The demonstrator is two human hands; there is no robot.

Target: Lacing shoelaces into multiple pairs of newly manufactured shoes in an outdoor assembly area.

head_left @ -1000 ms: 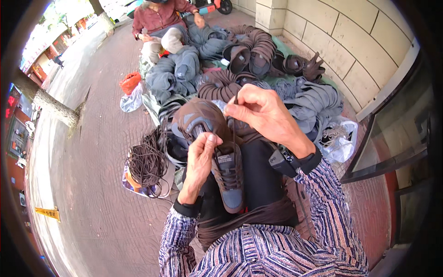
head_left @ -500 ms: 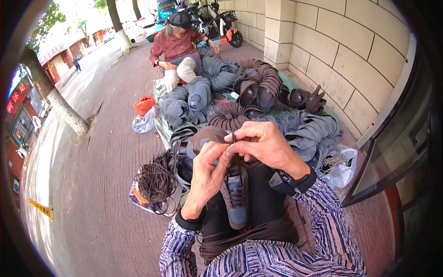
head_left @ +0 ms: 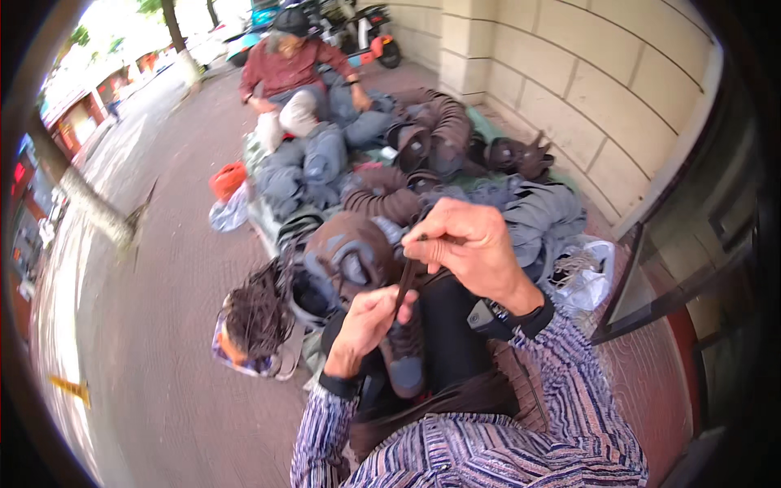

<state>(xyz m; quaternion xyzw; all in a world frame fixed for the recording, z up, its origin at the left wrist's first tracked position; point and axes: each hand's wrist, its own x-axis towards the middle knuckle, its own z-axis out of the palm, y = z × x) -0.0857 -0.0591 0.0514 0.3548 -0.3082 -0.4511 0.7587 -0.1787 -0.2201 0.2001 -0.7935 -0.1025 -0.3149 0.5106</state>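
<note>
A dark shoe with a grey toe rests on my lap, toe toward me. My left hand grips the shoe at its laces. Above it, my right hand pinches a dark brown shoelace and holds it taut, pulled up from the shoe. A brown shoe upper lies just beyond my hands. Both my sleeves are striped purple and white, and a dark watch sits on my right wrist.
A bundle of dark laces lies on a bag to my left. Rows of stacked grey and brown shoe uppers cover the ground ahead. A seated person in a red top works beyond them. A tiled wall runs along the right; an orange bag sits at left.
My right hand has risen from the shoe, drawing the lace up taut. My left hand has slid down onto the shoe. The camera has tilted up, showing more of the seated person.
</note>
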